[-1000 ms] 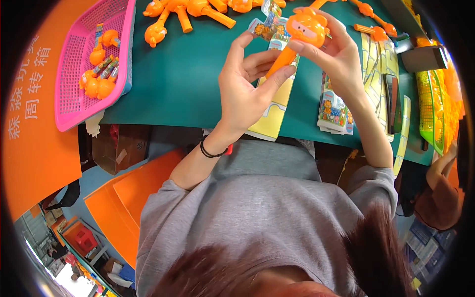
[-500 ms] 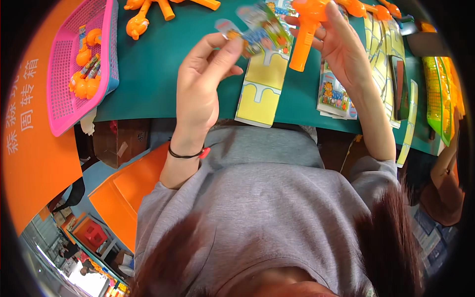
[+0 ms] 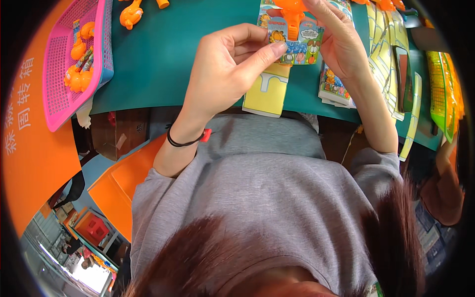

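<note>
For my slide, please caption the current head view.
Left hand holds printed sheet, right hand holds orange toy, over green table.

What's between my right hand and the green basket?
Between your right hand and the green basket, the head view shows yellow sheets, a dark flat object and a yellow strip.

Green table (image 3: 158,74) across the top, orange panel (image 3: 42,183) with pale lettering at left, brown carton (image 3: 118,133) below the table edge, pale blue floor (image 3: 93,174), red stool (image 3: 97,228) and bright white glare (image 3: 90,276) at lower left.
</note>
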The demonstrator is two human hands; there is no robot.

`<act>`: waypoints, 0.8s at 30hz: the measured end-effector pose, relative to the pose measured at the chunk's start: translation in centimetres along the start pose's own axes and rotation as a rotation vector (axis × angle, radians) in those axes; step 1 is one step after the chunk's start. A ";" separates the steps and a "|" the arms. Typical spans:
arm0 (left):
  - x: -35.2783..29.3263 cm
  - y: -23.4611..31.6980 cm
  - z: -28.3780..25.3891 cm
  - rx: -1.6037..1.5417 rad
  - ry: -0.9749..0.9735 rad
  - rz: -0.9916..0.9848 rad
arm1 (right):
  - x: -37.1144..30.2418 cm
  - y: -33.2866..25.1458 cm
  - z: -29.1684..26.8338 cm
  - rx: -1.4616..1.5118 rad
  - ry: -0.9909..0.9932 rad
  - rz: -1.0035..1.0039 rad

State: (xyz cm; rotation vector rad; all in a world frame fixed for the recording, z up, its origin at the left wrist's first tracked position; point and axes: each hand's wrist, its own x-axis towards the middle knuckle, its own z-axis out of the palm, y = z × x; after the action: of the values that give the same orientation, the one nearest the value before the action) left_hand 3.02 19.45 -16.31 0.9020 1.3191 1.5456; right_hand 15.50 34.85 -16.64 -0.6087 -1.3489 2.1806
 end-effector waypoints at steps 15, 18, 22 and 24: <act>0.5 -0.5 -0.2 0.051 0.011 0.030 | 0.0 -0.7 0.7 0.011 -0.037 0.093; 0.5 -0.5 -0.1 0.034 0.011 0.016 | 0.0 -0.6 0.7 -0.001 -0.027 0.082; 0.4 -0.6 0.0 0.047 0.032 0.033 | 0.0 -0.5 0.7 0.030 -0.012 0.089; 0.3 -0.7 0.0 0.044 0.041 0.036 | 0.0 -0.3 0.4 0.043 -0.011 0.092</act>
State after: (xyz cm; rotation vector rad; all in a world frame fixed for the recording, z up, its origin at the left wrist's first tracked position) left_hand 3.02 19.81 -16.99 0.9301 1.3776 1.5756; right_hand 15.29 34.71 -16.20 -0.6551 -1.2997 2.2825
